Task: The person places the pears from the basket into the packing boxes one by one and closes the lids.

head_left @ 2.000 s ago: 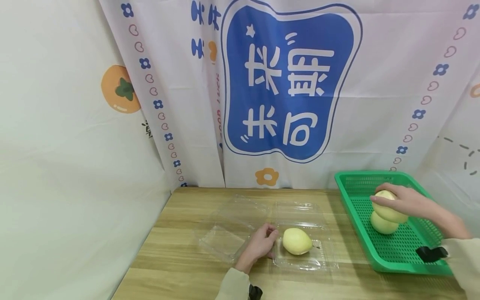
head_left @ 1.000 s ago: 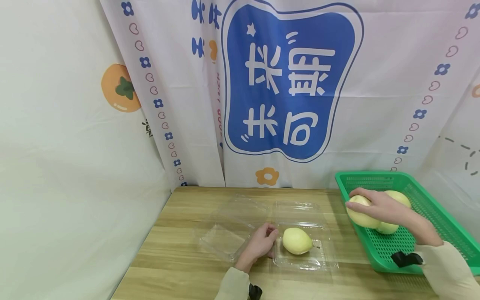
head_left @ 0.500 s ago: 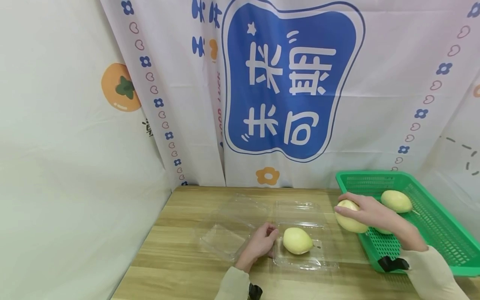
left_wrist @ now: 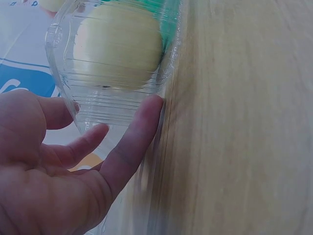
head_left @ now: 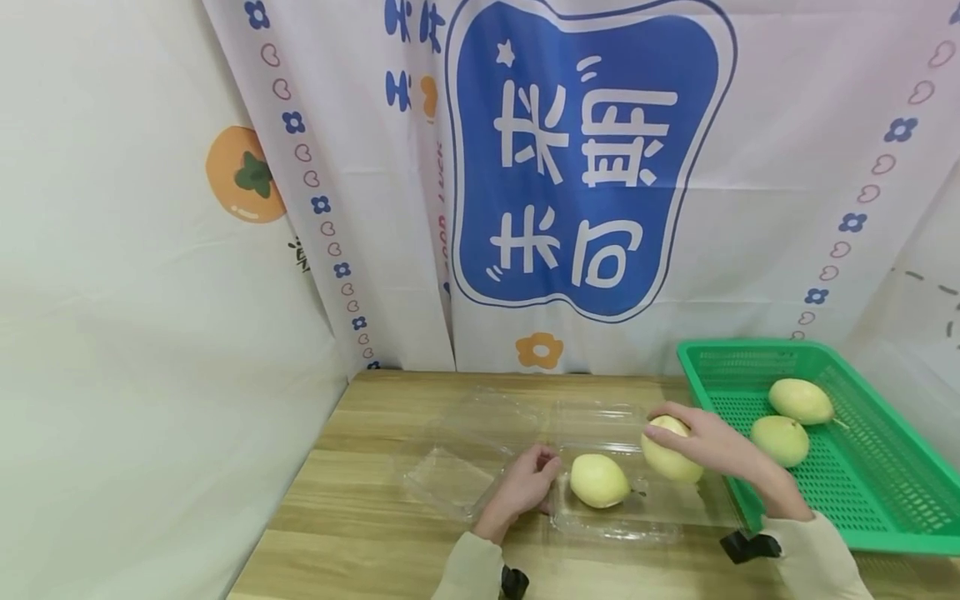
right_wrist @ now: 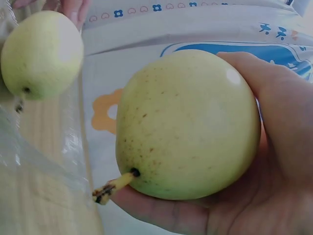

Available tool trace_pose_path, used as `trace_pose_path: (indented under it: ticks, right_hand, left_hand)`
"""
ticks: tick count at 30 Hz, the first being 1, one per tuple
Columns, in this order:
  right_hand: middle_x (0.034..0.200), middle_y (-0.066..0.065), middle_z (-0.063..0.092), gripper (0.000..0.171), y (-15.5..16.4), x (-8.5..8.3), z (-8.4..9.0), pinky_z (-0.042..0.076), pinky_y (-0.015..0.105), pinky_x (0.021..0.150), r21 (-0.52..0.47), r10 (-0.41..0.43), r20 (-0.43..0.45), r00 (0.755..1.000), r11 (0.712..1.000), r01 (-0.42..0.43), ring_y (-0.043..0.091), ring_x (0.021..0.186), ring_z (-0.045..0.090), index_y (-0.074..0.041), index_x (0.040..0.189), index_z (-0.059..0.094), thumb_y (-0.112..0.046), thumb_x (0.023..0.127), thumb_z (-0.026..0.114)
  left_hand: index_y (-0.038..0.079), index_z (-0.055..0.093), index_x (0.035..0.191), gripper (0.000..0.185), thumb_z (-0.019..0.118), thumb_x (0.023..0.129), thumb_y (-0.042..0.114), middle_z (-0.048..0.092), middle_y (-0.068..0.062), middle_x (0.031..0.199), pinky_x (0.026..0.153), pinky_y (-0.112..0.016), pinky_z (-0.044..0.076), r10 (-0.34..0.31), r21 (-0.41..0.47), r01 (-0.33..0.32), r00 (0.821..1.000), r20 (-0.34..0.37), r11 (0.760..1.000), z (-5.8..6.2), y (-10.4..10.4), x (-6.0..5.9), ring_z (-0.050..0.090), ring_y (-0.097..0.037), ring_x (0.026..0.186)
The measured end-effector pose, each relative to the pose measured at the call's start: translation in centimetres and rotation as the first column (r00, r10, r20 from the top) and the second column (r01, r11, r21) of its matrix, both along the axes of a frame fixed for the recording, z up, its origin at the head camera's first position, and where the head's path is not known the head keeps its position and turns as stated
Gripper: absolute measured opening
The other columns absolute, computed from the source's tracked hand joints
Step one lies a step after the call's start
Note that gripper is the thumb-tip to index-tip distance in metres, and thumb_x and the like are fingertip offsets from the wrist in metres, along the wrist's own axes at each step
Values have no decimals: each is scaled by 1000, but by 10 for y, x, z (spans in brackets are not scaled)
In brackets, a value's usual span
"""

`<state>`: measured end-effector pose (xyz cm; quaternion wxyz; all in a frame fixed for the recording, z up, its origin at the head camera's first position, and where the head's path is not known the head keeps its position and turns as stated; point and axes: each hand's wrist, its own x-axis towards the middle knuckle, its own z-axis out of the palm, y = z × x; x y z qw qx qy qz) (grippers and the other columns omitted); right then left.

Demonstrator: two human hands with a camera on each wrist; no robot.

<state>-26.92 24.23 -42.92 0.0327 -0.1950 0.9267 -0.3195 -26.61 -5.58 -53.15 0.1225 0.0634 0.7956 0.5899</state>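
Observation:
My right hand (head_left: 701, 442) holds a pale yellow pear (right_wrist: 188, 125) above the right side of an open clear plastic clamshell container (head_left: 615, 530). Fingers and thumb curl round the fruit; its stem points away from the palm in the right wrist view. A second pear (head_left: 598, 481) lies in the container's base, stem to the right. At the container's left end, my left hand (head_left: 525, 483) grips the edge. In the left wrist view, the container's ribbed end wall (left_wrist: 105, 105) sits between thumb and fingers.
Another open clear plastic container (head_left: 442, 483) lies left of my left hand. A green mesh basket (head_left: 847, 492) with two pears (head_left: 801, 402) stands at the right of the wooden table (head_left: 315, 517). A printed cloth (head_left: 585, 167) hangs behind.
My right hand has lifted a pear out of the green basket and carried it left to the container, uncovering the two pears left in the basket. My left hand has stayed at the container's edge.

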Motion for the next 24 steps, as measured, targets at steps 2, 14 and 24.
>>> trace_pose_path:
  ticks: [2, 14, 24]
  right_hand:
    - [107, 4, 68, 38, -3, 0, -3, 47, 33, 70, -4, -6, -10, 1000, 1000, 6, 16, 91, 60, -17, 123, 62, -45, 98, 55]
    - [87, 1, 64, 47, -21, 6, -10, 45, 32, 62, -34, -48, 29, 998, 998, 49, 14, 75, 56, -11, 127, 59, -47, 97, 55]
    - [112, 13, 68, 52, -32, 8, -24, 50, 35, 66, -28, -118, 17, 993, 993, 118, 23, 91, 64, -12, 127, 58, -53, 95, 56]
  left_hand:
    - [4, 58, 120, 32, 54, 101, 29, 61, -9, 99, 49, -32, 57, -6, 2, 6, 1000, -3, 1000, 0, 1, 0, 59, -18, 60]
    - [4, 58, 120, 29, 53, 101, 26, 61, -12, 99, 48, -31, 56, -8, 11, 8, 1000, 4, 1000, 2, 2, 0, 57, -15, 54]
    - [3, 57, 120, 31, 54, 101, 27, 61, -12, 99, 48, -31, 57, -9, 13, 9, 1000, 5, 1000, 3, 1, 1, 58, -16, 55]
